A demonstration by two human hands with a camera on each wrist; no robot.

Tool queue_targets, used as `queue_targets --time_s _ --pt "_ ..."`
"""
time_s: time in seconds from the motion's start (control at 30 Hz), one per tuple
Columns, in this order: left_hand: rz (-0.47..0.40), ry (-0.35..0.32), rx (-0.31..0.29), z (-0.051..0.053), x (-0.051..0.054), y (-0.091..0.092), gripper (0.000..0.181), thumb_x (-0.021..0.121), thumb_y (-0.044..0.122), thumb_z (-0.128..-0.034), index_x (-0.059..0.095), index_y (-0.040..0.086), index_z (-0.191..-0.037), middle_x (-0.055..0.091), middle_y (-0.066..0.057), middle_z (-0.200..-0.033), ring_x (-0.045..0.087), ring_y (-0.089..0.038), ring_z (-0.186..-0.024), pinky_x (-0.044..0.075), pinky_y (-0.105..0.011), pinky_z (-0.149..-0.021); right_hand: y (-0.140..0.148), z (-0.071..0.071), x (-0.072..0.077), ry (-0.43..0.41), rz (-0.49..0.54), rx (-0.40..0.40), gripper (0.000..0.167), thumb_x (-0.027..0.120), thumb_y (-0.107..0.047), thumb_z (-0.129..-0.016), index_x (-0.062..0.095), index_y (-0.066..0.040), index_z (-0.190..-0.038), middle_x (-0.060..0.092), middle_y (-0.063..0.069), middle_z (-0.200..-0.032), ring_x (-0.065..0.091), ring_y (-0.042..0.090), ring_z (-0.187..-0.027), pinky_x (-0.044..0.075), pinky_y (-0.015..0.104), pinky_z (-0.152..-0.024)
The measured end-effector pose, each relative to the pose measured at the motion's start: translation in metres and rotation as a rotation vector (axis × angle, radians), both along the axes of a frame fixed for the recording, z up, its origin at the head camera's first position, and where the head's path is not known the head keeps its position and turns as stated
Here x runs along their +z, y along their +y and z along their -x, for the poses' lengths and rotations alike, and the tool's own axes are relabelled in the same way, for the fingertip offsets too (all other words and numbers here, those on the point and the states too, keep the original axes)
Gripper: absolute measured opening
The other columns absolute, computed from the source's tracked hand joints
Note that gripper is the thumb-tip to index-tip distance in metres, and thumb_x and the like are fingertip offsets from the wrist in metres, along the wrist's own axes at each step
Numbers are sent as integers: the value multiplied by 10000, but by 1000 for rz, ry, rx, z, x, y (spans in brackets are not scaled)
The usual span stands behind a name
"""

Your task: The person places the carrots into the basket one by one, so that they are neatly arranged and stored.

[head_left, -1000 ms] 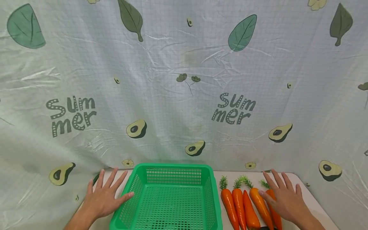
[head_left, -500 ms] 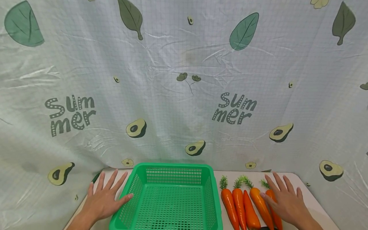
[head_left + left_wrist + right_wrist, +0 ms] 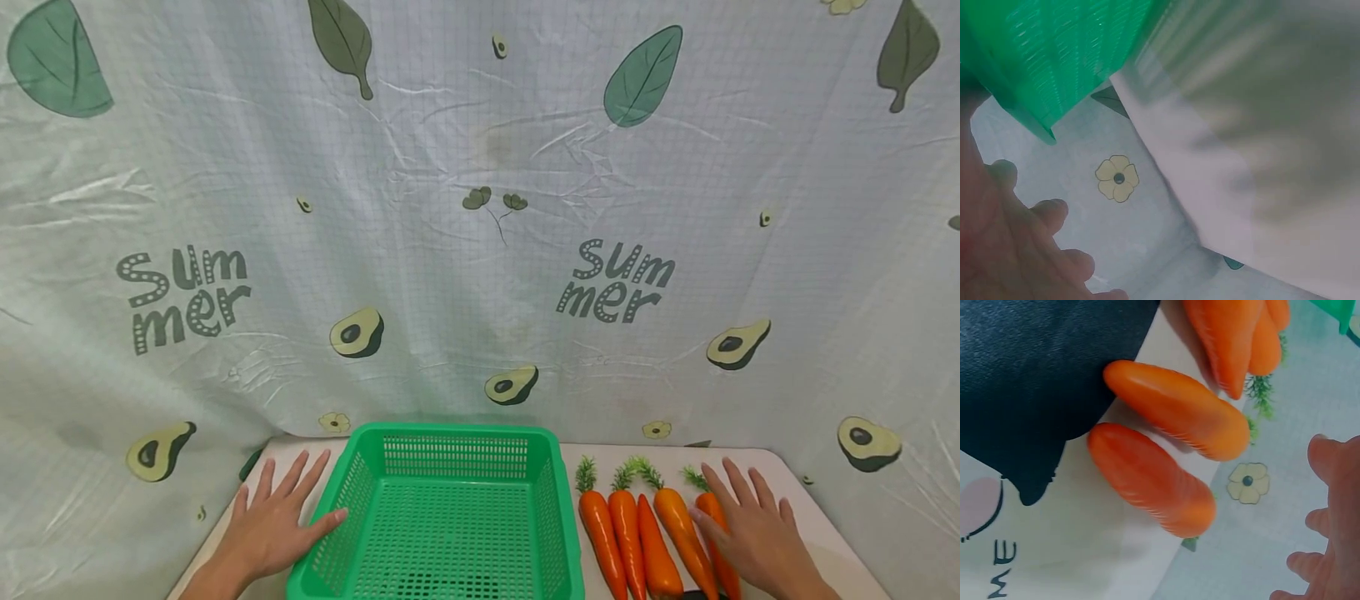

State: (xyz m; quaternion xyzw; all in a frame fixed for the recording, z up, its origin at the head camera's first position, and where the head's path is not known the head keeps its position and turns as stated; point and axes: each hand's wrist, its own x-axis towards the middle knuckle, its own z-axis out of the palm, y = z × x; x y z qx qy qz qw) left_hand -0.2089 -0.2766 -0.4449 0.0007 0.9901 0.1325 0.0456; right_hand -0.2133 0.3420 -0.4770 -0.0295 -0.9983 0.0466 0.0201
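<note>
A green plastic basket with slotted walls stands at the front middle of the table; its inside shows bare. My left hand, fingers spread, is at its left side, the thumb overlapping the rim in the head view. Underneath, the left wrist view shows the palm holding nothing. To the basket's right, several orange carrots with green tops lie side by side. Over the rightmost carrot hovers my right hand, its fingers spread and holding nothing. The right wrist view shows a gap between that hand and the carrots.
A pale printed curtain with leaves, avocados and lettering hangs behind the table. Below the carrots' tips, a dark flat thing shows in the right wrist view. The table's back edge runs just behind the basket.
The head view has tilted down and turned slightly. My right hand has moved slightly down and right in the picture. Both hands keep their spread fingers, and basket and carrots stay in place.
</note>
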Motion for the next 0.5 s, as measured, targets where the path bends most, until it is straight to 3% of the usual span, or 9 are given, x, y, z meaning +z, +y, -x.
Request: queue_targets --time_s 0.13,0.3,0.4,0.5 --pt "-55 -27 -14 2 -3 -3 1005 563 730 -945 242 106 -1664 262 -321 -1668 75 -712 -1479 147 -888 -1094 4 0 -5 -16 4 -10 841 603 -588 -983 398 -7 -1556 257 386 -1592 202 659 -1398 197 862 -1087" --pt "-272 -115 -19 7 -3 -8 1017 618 631 -971 151 65 -1675 216 -360 -1665 58 -710 -1479 238 -872 -1073 8 1 -13 -15 -3 -16 837 596 -590 -985 413 10 -1537 287 392 -1569 245 672 -1376 253 857 -1071" --pt "-378 -156 6 9 -3 -10 1022 642 590 -977 115 66 -1679 228 -375 -1655 187 -661 -1495 350 -806 -1066 11 2 -18 -11 -4 -13 839 596 -589 -987 423 29 -1526 304 402 -1556 268 684 -1361 287 855 -1049" --pt "-457 -183 29 11 -4 -12 1018 659 547 -983 91 74 -1683 223 -366 -1661 263 -619 -1495 380 -762 -1082 14 3 -22 -14 10 -9 858 579 -612 -992 424 46 -1520 307 416 -1543 278 696 -1346 304 847 -1043"
